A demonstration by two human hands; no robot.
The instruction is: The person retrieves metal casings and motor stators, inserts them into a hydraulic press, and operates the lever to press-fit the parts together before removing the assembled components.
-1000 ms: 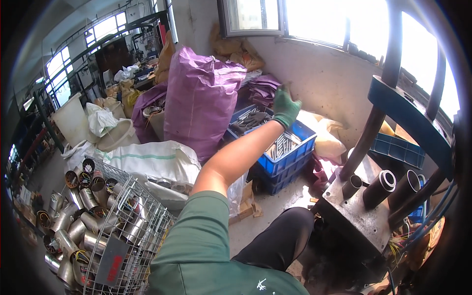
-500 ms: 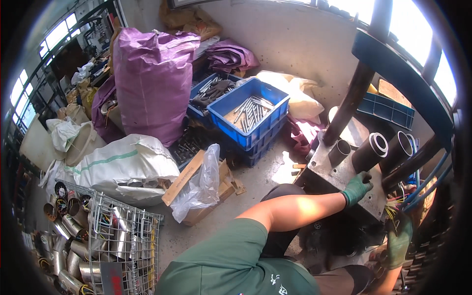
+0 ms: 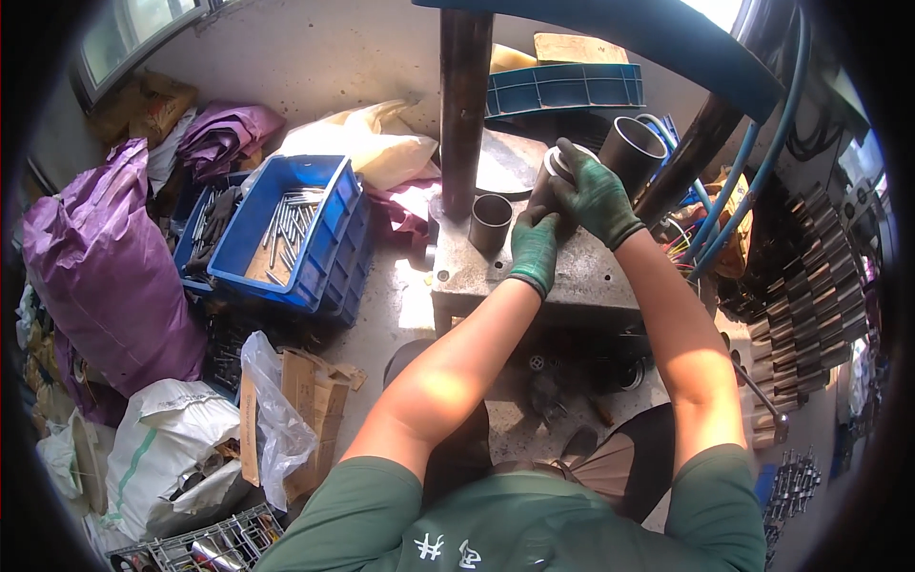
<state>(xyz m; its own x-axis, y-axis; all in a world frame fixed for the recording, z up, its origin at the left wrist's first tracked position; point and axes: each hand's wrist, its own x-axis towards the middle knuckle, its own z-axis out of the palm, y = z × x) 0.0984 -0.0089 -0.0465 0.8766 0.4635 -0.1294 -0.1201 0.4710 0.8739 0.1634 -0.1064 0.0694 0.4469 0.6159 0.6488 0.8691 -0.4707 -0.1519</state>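
Note:
Both of my hands wear green gloves with dark fingertips and are at a dark metal tube (image 3: 543, 184) with a pale ring (image 3: 552, 161) at its top. My left hand (image 3: 535, 250) is closed against the tube's near side, low down. My right hand (image 3: 598, 198) grips it near the top, with fingers over the rim beside the ring. The tube stands on a thick steel plate (image 3: 572, 284); its lower part is hidden behind my hands. On the left of the plate stands a short open tube (image 3: 491, 225). A wider open tube (image 3: 633, 157) is behind my right hand.
Dark posts (image 3: 465, 114) and a blue crossbeam (image 3: 629, 30) frame the plate. Blue hoses (image 3: 753, 191) run at its right, near stacked metal parts (image 3: 810, 296). Blue crates (image 3: 286, 238) of metal rods, a purple sack (image 3: 114, 276) and a cardboard box (image 3: 305, 410) stand left.
The view has swung right. My left hand has moved from the plate's front to the tube. My right hand has come up from beside the coloured wires onto the tube's top.

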